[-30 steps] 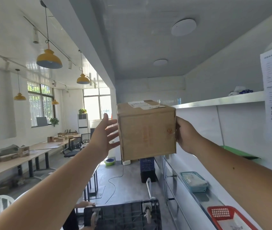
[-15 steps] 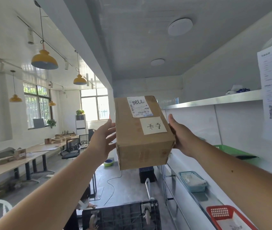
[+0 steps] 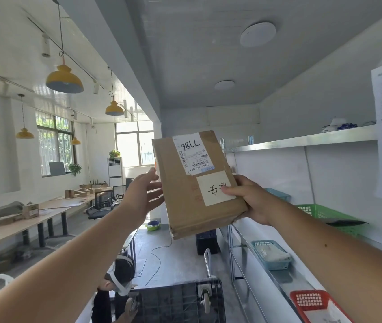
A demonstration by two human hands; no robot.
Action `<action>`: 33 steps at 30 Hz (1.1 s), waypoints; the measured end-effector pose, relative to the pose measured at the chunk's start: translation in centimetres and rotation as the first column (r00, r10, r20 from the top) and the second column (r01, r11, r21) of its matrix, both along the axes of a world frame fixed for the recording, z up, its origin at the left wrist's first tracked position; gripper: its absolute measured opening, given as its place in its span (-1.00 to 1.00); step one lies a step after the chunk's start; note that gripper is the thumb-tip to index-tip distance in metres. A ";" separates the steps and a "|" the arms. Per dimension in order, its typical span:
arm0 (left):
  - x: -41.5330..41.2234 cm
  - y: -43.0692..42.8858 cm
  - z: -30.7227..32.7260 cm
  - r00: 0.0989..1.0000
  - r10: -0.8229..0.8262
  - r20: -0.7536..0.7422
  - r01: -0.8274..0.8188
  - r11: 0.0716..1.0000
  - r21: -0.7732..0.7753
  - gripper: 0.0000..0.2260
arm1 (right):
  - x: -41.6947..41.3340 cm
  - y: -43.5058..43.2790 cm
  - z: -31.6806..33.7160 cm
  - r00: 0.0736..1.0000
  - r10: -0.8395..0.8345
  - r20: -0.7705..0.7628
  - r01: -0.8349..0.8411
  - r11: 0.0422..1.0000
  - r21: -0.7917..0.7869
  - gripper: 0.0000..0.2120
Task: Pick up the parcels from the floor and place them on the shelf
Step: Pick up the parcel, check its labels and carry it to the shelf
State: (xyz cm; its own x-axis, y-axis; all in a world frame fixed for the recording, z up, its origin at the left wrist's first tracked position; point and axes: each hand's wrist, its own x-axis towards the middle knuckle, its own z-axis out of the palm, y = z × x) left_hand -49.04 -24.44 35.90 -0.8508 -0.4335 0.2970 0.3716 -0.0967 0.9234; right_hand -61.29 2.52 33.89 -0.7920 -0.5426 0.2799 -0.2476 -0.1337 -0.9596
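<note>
While both arms reach up, the right hand (image 3: 250, 201) grips the cardboard parcel (image 3: 197, 183) by its lower right corner, thumb across the handwritten label. The left hand (image 3: 143, 194) lies open, fingers spread against its left side. Tilted, the parcel hangs beside the shelf (image 3: 301, 140).

Bright daylight from the windows (image 3: 55, 145), sharp focus, wide-angle bending at edges.
</note>
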 end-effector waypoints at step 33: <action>-0.5 -3.3 -2.7 0.982 -0.158 -0.107 0.184 0.933 0.310 -0.33 | 2.6 -1.6 1.1 0.938 -0.325 -0.117 0.270 0.901 -0.339 0.19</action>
State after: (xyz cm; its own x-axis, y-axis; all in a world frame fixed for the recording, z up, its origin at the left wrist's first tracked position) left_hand -49.56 -27.73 33.23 -0.8999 -0.3659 0.2372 0.3937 -0.4480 0.8027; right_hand -58.73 0.91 34.98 -0.8294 -0.1512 0.5379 -0.4752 -0.3154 -0.8214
